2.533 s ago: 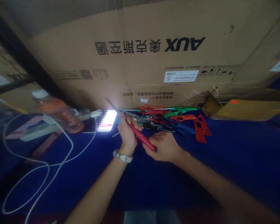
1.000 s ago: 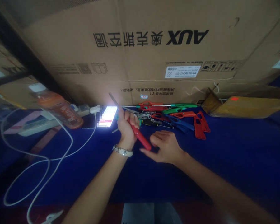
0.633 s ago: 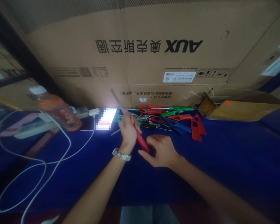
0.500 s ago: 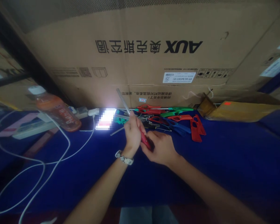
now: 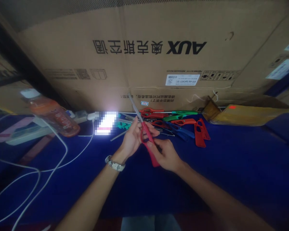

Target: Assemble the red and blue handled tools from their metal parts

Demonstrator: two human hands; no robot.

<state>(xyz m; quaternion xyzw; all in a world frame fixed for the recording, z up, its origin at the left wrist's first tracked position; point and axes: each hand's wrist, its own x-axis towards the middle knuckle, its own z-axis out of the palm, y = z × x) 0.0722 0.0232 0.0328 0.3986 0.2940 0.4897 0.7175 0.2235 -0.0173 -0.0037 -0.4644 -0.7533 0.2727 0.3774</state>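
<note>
A long-nosed gas lighter (image 5: 148, 134) with a red handle and a thin metal tube is held up at a slant, tube pointing away and to the left. My right hand (image 5: 167, 152) is closed around the lower handle, thumb along its side. Fingers loosely spread, my left hand (image 5: 131, 138) lies open behind and beside the upper handle; whether it touches is hard to tell. Behind the hands lie several more lighter pieces: red handles (image 5: 200, 133), a green handle (image 5: 184, 113), a blue handle (image 5: 181, 129) and small green parts (image 5: 123, 125). A loose metal tube (image 5: 119, 135) lies left of them.
A glaring phone-like screen (image 5: 107, 123), blurred out, stands left of the parts. Further left are a drink bottle (image 5: 51, 112) and a looping white cable (image 5: 62, 154). A yellow packet (image 5: 250, 115) lies right on the blue tabletop (image 5: 219, 173), against a large cardboard box (image 5: 144, 25).
My left hand has opened from its grip round the lighter and shifted slightly left. The red handle has turned into fuller view in my right hand. The view has shifted slightly.
</note>
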